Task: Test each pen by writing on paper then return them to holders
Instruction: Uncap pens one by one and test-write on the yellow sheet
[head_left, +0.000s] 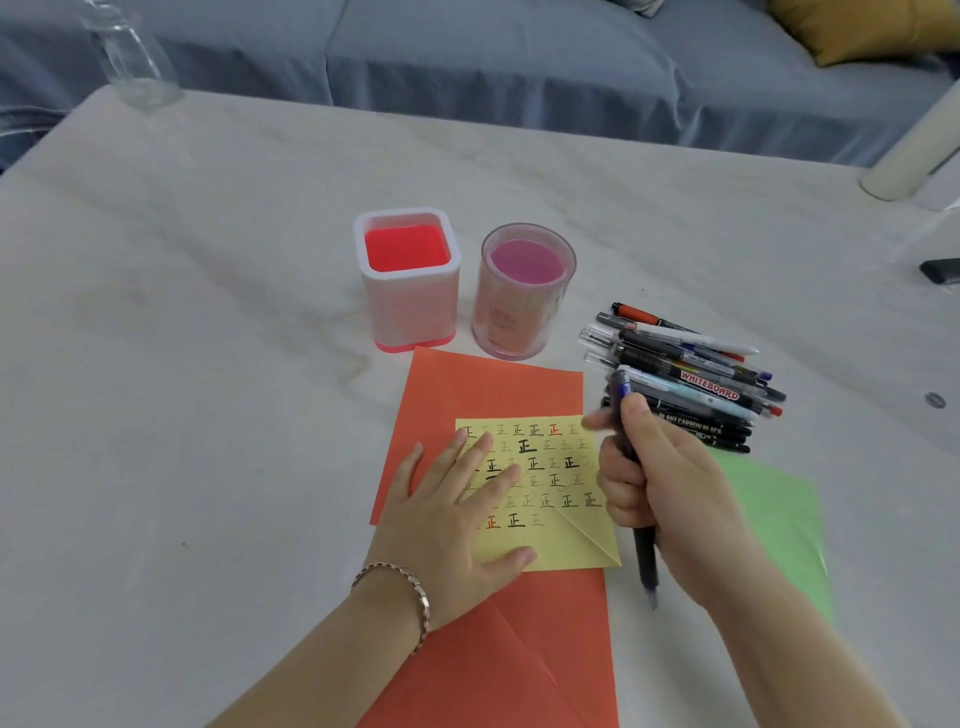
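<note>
While the right hand (670, 483) wraps its curled fingers around a dark purple pen (645, 556), clenched on the barrel in a fist just off the right edge of the yellow sheet (550, 543), the pen stands nearly on end, one end poking up past the thumb, the other sticking out below the palm. Which end carries the tip, I cannot tell. That hand's forefinger reaches over the sheet's upper right corner, blurred. Over on the sheet's left half, the left hand (457, 512) lies flat, fingers straight and spread, pressing the paper down and gripping nothing; a bracelet (413, 590) circles that wrist. Rows of small handwritten marks cover the yellow sheet, mostly black, a few red, and a diagonal crease crosses its lower right corner. Under it lies an orange sheet (493, 384), showing past both its far edge and its near edge. Right of the yellow sheet, past the right hand, a green sheet (774, 512) peeks out. Just beyond the sheet's upper right corner sits the pile of pens (675, 358), lying side by side and stacked, a whiteboard marker (709, 385) among them. Further back from the sheet two holders stand upright: the square white holder (408, 283), red inside, off its far left corner, and the round clear pink holder (524, 293) straight back from its far edge. All of it rests on a pale table (208, 312).
</note>
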